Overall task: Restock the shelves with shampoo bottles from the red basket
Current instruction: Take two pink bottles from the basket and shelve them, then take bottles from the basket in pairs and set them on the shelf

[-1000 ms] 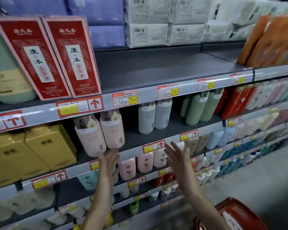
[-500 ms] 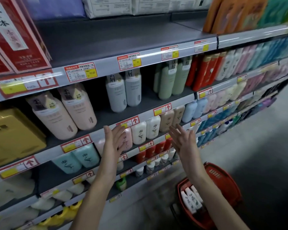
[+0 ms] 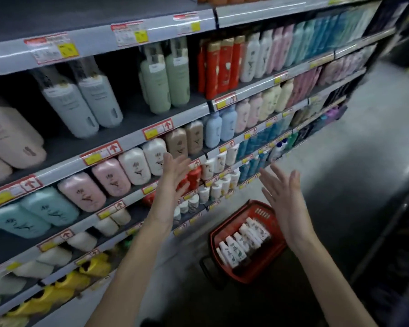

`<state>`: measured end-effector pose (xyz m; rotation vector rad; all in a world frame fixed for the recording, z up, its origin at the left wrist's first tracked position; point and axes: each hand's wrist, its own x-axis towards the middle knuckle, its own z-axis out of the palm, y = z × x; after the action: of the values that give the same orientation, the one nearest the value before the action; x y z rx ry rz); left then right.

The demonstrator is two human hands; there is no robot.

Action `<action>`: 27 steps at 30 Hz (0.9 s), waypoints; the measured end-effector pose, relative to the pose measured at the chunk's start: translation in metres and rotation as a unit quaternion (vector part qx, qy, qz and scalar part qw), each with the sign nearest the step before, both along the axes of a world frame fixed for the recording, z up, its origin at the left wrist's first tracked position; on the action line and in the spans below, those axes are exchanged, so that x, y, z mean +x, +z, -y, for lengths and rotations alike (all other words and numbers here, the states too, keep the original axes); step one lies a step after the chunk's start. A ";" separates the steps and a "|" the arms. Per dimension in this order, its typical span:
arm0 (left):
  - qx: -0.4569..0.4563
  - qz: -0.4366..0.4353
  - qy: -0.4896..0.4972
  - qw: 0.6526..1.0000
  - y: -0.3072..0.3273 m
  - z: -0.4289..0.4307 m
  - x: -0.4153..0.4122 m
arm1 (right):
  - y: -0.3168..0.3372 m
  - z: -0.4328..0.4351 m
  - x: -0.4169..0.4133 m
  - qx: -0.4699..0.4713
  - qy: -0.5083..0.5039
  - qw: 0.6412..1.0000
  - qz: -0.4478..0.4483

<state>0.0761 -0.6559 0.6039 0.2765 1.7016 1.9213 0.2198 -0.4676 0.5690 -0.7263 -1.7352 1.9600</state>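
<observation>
Red basket (image 3: 260,276) has come fully into view beneath right hand (image 3: 286,204); left hand (image 3: 172,178) likewise spread, empty.

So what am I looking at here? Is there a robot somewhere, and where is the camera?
There is no robot. These are a person's two bare hands, filmed by one wide-angle camera worn on the head, which looks forward and down. There is only this one view. The left hand is raised in front of the shelves, which carry rows of bottles in many colours. The right hand is raised beside it. Below it in the picture, a red basket stands on the floor with white bottles inside. Both hands are open with the fingers spread, and neither holds anything.
</observation>
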 end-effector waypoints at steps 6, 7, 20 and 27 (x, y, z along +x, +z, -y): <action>-0.006 0.026 -0.039 0.999 -0.012 -0.067 0.044 | -0.012 -0.050 0.064 -0.003 -0.033 0.999 0.037; -0.005 0.031 -0.043 0.999 -0.015 -0.077 0.051 | -0.013 -0.056 0.071 -0.005 -0.033 0.999 0.042; -0.030 0.043 -0.103 0.993 -0.047 -0.151 0.024 | -0.025 -0.110 0.067 -0.026 -0.079 0.994 0.068; -0.015 0.067 -0.121 0.990 -0.062 -0.187 -0.006 | -0.028 -0.135 0.042 -0.024 -0.101 0.993 0.063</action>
<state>0.0702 -0.4686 0.5422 0.3190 1.5328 1.6970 0.2623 -0.3329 0.5408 -1.0198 -1.6174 1.8589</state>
